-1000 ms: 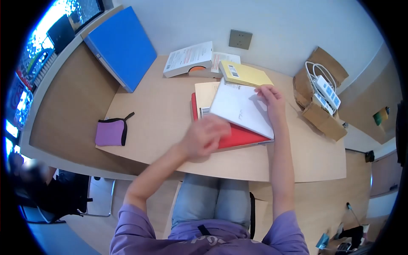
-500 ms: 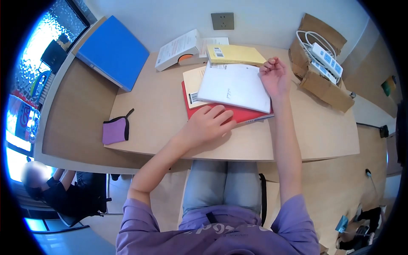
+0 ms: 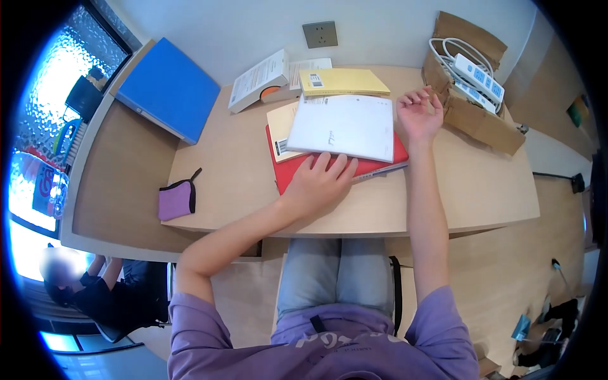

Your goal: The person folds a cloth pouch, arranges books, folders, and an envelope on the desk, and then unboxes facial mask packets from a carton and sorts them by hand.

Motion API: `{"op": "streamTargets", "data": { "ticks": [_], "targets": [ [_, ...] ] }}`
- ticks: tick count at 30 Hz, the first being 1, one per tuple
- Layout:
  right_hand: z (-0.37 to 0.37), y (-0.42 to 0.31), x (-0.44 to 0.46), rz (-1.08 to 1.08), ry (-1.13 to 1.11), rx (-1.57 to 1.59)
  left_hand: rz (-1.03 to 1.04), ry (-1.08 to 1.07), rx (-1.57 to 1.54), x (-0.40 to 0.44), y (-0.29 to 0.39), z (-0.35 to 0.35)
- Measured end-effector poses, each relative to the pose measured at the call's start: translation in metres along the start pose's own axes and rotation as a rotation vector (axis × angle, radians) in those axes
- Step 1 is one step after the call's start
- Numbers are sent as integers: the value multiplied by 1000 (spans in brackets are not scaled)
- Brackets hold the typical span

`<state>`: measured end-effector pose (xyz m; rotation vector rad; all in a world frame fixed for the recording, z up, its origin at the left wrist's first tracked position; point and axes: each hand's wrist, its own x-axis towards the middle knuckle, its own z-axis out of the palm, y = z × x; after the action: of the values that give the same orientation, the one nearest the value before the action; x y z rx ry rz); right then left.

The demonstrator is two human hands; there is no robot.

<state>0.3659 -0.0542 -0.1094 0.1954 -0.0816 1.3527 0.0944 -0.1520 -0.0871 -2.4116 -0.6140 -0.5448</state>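
Observation:
My left hand (image 3: pixel 320 183) lies palm down with fingers spread over the front edge of a red folder (image 3: pixel 285 171), its fingertips at the lower edge of a white booklet (image 3: pixel 345 126). My right hand (image 3: pixel 420 115) is palm up just right of the booklet, fingers apart and slightly curled, holding nothing. The booklet rests on the red folder and partly covers a cream book (image 3: pixel 278 120) with a barcode label. A yellow book (image 3: pixel 345 81) lies behind, touching or very near the booklet's back edge.
White boxes (image 3: pixel 259 79) stand at the back. A blue binder (image 3: pixel 170 88) leans at the left, above a purple pouch (image 3: pixel 176 200). An open cardboard box (image 3: pixel 484 123) holds power strips (image 3: pixel 479 79) at the right. Another person (image 3: pixel 114 291) sits at the lower left.
My left hand has come to rest on the folder's front edge. My right hand has left the booklet's right side and turned palm up. The booklet now lies straighter. The camera view has shifted.

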Motion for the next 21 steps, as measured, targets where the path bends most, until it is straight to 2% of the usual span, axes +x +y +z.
{"op": "streamTargets", "data": {
  "ticks": [5, 11, 15, 18, 21],
  "targets": [
    [-22, -6, 5, -32, 75, 65, 264, -80, 132, 3, -13, -6],
    [-23, 3, 6, -2, 164, 60, 390, -337, 65, 28, -38, -39],
    [-37, 5, 13, 30, 121, 21, 309, -419, 66, 54, -66, -88],
    [-38, 11, 12, 55, 66, -72, 165, -434, -1, 62, -71, -126],
    [-47, 16, 14, 75, -5, -100, 30, -333, -94, 55, -76, -130]
  ]
}}
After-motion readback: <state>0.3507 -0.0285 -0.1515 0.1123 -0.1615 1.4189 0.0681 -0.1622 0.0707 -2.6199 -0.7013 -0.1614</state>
